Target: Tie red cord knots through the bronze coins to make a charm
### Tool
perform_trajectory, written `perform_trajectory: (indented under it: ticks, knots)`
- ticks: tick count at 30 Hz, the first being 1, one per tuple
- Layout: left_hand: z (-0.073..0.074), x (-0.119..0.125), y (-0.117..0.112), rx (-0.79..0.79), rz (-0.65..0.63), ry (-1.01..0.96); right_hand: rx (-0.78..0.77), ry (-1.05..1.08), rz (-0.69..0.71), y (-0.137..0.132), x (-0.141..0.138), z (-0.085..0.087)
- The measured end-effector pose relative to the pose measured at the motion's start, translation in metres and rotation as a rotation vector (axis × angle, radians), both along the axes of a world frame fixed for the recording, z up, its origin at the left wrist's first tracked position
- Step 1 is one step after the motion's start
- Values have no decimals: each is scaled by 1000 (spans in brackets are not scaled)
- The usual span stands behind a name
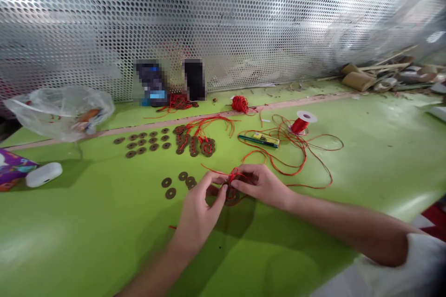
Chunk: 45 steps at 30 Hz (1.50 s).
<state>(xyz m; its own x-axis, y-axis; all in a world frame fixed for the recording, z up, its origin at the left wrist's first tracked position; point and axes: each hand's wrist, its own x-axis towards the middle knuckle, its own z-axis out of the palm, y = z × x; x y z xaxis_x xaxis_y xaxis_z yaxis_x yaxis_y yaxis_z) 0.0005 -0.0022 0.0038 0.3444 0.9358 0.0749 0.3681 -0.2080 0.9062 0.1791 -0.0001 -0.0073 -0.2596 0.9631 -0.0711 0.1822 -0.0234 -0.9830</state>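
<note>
Above the green table, my left hand (205, 202) pinches a dark round coin, with thumb and fingertips closed on its edge. My right hand (259, 183) meets it there, thumb and fingers closed on the red cord (234, 174), which forms a small loop at the coin. More coins (232, 197) hang just below the fingers, partly hidden by them. Left of my left hand lie several loose coins (170, 193). Beyond both hands are coins strung with red cord (208, 147), their long tails fanned out. From my right hand's side, cord trails toward a white spool (300, 124).
Loose coins (142, 141) lie in rows at left. A ball of red cord (239, 104), a teal cutter-like tool (258, 141), a plastic bag (59, 111) and a white case (44, 174) also lie about. A perforated metal panel (223, 23) stands behind. Scrap rolls (358, 79) sit far right.
</note>
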Motion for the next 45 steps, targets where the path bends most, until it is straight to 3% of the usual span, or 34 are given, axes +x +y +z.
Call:
perform_trajectory:
  ticks: [12, 25, 32, 45]
  knots:
    - [3, -2, 0, 61, 55, 63, 18, -31, -12, -2, -1, 5]
    - [-4, -2, 6, -133, 33, -78, 10, 65, -22, -4, -3, 2]
    - [0, -2, 5, -51, -4, 6, 12, 67, -5, -4, -3, 1]
    - [-1, -2, 2, -81, -11, -79, 33, 85, -36, -3, -1, 3]
